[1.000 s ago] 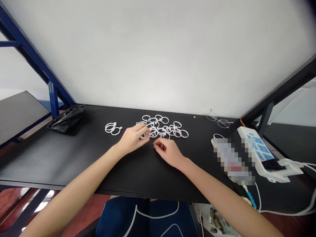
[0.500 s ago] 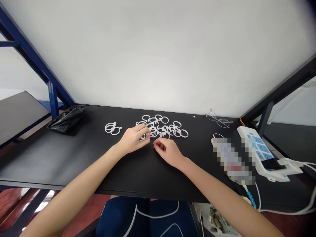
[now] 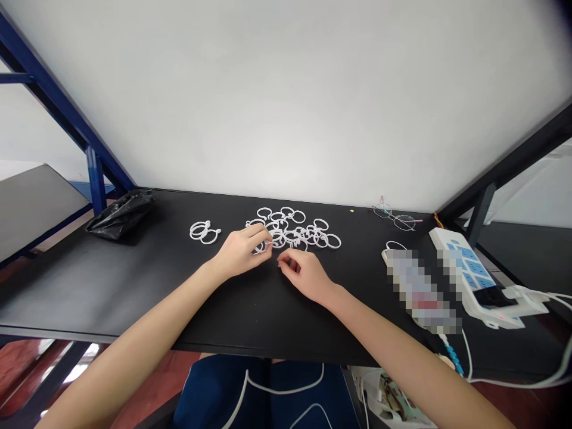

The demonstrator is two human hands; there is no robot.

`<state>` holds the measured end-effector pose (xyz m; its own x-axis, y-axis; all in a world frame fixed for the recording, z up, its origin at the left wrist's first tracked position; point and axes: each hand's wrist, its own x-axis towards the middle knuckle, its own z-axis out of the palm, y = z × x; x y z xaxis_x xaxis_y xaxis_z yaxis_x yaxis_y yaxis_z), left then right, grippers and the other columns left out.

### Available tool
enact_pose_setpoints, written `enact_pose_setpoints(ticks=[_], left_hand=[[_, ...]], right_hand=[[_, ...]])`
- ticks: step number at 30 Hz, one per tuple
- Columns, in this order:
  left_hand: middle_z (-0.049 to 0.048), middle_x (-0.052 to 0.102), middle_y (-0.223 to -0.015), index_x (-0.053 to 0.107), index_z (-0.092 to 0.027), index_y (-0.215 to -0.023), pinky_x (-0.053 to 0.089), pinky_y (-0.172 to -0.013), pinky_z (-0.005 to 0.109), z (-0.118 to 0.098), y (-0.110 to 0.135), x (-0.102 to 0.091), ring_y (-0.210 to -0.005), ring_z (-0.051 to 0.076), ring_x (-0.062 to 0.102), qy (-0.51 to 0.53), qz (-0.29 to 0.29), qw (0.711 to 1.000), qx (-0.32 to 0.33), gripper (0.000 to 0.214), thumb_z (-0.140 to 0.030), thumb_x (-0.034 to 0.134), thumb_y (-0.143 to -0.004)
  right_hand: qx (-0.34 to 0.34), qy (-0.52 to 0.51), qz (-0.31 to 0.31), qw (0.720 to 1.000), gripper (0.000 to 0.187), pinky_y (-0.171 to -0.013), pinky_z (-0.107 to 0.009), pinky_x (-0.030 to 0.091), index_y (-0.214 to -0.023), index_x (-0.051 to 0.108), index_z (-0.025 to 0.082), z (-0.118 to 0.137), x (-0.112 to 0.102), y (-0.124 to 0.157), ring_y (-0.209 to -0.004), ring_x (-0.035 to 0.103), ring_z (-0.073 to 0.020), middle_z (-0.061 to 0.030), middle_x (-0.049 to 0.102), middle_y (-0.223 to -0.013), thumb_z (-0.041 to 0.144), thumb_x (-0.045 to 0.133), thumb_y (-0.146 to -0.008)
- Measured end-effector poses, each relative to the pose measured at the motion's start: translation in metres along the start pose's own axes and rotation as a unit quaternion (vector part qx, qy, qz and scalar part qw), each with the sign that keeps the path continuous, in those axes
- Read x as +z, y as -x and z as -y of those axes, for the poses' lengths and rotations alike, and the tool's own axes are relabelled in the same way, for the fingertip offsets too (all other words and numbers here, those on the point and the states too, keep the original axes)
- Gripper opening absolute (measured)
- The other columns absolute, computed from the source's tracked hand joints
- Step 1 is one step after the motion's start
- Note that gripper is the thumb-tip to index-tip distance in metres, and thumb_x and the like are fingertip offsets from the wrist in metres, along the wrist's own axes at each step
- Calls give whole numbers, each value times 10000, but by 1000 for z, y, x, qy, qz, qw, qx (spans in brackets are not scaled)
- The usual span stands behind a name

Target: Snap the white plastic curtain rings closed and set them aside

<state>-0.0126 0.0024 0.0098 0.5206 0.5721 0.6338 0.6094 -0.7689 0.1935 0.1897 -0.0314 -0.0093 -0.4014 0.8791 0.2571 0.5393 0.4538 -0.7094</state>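
A pile of white plastic rings (image 3: 320,239) with small knobbed ends lies on the black table (image 3: 250,316). Two or three more knobbed rings (image 3: 209,237) sit apart to the left. My left hand (image 3: 245,249) is closed at the near left edge of the pile; a white ring (image 3: 258,248) shows between its thumb and curled fingers. Just right of it, my right hand (image 3: 304,273) rests low over the table, thumb and fingertips pinched together. Whatever may be in that pinch is too small to make out.
A crumpled black plastic bag (image 3: 123,215) lies at the back left. Eyeglasses (image 3: 403,223) rest at the back right, with a blurred-out phone (image 3: 420,292) and a white power strip (image 3: 469,268) nearer. White cables (image 3: 527,385) trail along the right side. The wall (image 3: 286,119) bounds the back.
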Motion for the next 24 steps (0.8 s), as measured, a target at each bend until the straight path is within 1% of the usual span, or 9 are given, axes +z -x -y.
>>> enact_pose_setpoints(ticks=[9,24], left_hand=[[32,646,-842,598,-179,-865,461,-588,188,1,1,1,-697,108,591,4,4,1000,-1,87,-182,511,-873],[34,647,-841,599,-180,-871,449,-568,192,1,1,2,-687,110,589,-1,2,1000,0,89,-185,510,-873]], right_hand=[[4,-2,-1,1000,99,-585,-231,449,-843,634,207,2,0,0,-577,562,-109,11,658,-734,144,559,-855],[-1,-1,-2,1000,93,-588,-237,458,-862,638,210,-1,1,1,-588,573,-115,2,673,-768,173,553,-872]])
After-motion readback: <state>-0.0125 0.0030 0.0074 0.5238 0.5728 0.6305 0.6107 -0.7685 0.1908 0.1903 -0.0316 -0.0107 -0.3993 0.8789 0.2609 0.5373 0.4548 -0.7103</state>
